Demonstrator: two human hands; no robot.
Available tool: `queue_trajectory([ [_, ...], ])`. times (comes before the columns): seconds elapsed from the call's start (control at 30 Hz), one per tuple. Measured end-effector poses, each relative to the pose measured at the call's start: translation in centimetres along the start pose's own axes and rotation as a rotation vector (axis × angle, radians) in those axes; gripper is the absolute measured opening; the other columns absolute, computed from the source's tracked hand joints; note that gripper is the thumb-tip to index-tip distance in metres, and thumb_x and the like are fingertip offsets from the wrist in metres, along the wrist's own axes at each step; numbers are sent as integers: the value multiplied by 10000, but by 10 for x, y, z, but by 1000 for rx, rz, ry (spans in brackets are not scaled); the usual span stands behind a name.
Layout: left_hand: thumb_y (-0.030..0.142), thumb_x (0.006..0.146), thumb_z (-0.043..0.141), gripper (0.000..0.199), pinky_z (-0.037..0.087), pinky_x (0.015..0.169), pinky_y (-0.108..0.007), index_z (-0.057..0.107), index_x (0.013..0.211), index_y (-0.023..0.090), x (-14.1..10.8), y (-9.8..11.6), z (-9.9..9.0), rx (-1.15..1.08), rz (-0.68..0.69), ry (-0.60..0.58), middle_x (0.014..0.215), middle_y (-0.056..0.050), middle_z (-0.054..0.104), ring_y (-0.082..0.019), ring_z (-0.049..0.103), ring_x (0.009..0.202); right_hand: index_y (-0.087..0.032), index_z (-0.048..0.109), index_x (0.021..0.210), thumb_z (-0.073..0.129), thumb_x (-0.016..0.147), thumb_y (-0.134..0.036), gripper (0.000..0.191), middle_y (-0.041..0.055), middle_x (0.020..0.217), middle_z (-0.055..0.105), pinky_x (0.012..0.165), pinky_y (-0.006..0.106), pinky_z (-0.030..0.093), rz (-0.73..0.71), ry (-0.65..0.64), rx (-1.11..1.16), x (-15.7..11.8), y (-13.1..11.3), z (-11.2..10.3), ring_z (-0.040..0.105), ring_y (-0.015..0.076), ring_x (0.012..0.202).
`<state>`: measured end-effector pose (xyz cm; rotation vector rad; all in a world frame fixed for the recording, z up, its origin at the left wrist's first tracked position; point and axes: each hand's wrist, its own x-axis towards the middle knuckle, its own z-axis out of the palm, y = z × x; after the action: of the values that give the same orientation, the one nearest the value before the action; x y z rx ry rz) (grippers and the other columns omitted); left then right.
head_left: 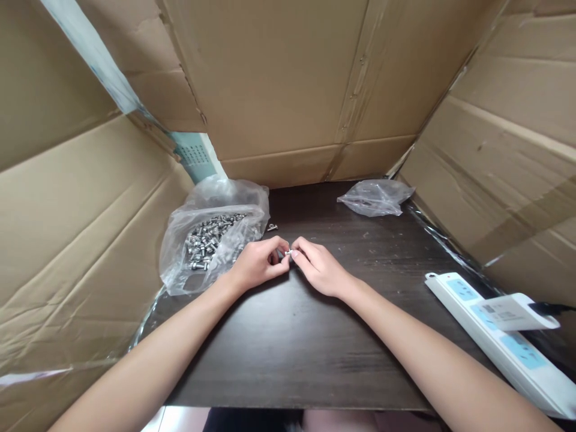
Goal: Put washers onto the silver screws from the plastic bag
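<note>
Near the middle of the dark table, my left hand [263,261] and my right hand [317,264] meet fingertip to fingertip. Between them is a small silver screw [288,252], pinched from both sides and mostly covered by the fingers. Just beyond my left hand another small metal screw [272,227] lies on the table. To the left, an open clear plastic bag [173,246] holds a heap of silver screws [209,240]; my left hand is beside its right edge.
A crumpled clear bag [377,198] lies at the table's back right. On the right stands a white power strip [486,318] with a label and a dark cable. Cardboard walls [288,90] enclose the back and both sides of the table [279,354].
</note>
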<state>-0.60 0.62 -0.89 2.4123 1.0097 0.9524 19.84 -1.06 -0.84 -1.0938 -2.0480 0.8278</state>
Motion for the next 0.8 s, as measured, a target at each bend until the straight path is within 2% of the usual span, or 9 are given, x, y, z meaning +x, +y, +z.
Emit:
queue_trajectory([
  [0.1,204,856,647,92,503,579,-191,632,945,187,-1,1,0,-1,-11,11,753,23,714,-86,628,550,-221,488,895,449,1019,-283,144,17,875,636,742,300,418,5,11,-4,0,-1,-1,579,173,787],
  [0.37,196,841,642,97,490,570,-199,626,937,193,-3,1,3,7,-20,-12,754,22,723,-96,647,554,-223,516,865,428,1023,-308,199,23,835,658,722,306,424,-18,-4,-32,-1,-1,0,600,181,750],
  [0.6,208,852,640,93,501,571,-201,623,941,184,-4,0,4,-64,-26,1,778,6,724,-98,649,566,-220,525,923,467,1002,-308,132,17,827,651,708,305,428,-14,13,-27,-2,0,1,584,177,724],
  [0.8,204,845,651,87,518,581,-203,607,920,188,-4,0,4,-79,-48,-17,749,12,704,-105,653,579,-224,512,880,454,1003,-300,156,17,819,653,700,303,424,-28,4,-51,-1,-1,1,583,178,721],
])
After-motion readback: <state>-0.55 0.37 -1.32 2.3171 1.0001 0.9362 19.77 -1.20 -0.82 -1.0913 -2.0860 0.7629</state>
